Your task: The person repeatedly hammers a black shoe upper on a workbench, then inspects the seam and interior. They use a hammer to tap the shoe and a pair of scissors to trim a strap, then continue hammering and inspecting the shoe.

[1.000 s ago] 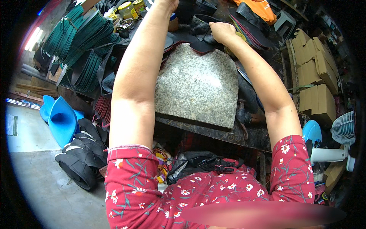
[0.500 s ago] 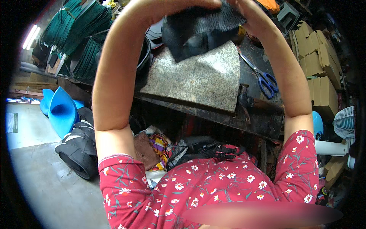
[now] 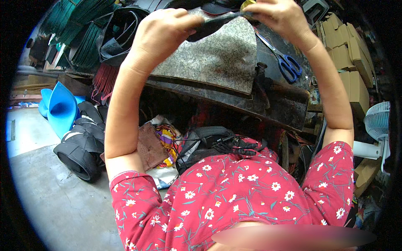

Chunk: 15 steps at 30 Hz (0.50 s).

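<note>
My left hand is closed on one end of a dark, flexible piece of material, perhaps leather or cloth. The fingers of my right hand pinch its other end, slightly blurred. Seen nearly edge-on, the piece stretches between both hands above a speckled grey stone slab. Behind it, more black material lies at the far edge of the slab. Right of the slab rests a pair of blue-handled scissors, below my right wrist.
The slab sits on a dark worktable. Bundled green-edged sheets and curled black strips are at left, cardboard boxes and a fan at right. Blue foam and black rolls occupy the floor at left.
Both hands have come lower into view and spread apart. The dark piece was broad and draped over the slab; now it shows as a narrow strip between my hands.
</note>
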Tool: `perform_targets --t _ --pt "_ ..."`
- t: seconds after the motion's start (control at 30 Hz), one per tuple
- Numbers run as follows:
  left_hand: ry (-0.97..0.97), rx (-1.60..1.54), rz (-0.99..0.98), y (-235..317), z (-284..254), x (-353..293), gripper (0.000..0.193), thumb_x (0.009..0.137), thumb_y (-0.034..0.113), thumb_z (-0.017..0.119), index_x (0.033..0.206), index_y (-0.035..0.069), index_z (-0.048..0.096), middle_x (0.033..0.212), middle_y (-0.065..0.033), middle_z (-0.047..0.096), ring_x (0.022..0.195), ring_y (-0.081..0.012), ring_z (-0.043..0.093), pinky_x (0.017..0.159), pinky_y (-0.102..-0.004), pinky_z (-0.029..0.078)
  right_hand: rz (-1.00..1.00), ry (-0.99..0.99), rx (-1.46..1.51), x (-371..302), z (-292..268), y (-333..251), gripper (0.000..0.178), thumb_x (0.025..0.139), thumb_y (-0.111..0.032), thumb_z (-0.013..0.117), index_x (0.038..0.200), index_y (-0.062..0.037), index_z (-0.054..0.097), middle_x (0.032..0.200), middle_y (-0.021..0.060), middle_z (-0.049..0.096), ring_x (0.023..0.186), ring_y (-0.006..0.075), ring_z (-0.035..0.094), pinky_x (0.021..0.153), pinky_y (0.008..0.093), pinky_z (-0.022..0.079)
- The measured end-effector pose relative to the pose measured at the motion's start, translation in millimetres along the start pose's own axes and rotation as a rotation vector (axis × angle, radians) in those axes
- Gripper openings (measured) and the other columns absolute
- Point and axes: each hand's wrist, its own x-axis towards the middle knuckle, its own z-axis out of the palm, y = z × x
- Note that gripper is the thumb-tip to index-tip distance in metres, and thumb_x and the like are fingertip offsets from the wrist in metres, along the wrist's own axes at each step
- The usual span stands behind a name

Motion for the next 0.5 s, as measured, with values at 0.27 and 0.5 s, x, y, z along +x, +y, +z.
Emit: perform_targets --t 0.27,0.5 --pt "-0.699 0.110 -0.280 81.8 46.0 -12.1 0.013 0.084 0.013 0.063 0.089 0.002 0.066 0.094 -0.0149 0.066 0.089 -0.0312 0.069 0.073 -0.0404 0.057 0.073 -0.214 0.271 -63.1 60.8 -34.2 0.030 0.086 -0.014 0.065 0.115 -0.0133 0.068 0.096 0.0041 0.064 0.097 0.0257 0.063 0.081 0.0359 0.052" --pt "-0.432 -0.059 -0.501 82.7 72.3 -0.8 0.034 0.079 0.031 0.075 0.094 0.003 0.063 0.100 -0.0151 0.064 0.097 -0.0341 0.063 0.084 -0.0429 0.051 0.408 -0.615 0.346 -106.3 -22.3 -59.4 0.036 0.077 -0.035 0.076 0.097 -0.0095 0.061 0.094 0.0106 0.062 0.095 0.0322 0.061 0.080 0.0428 0.050"
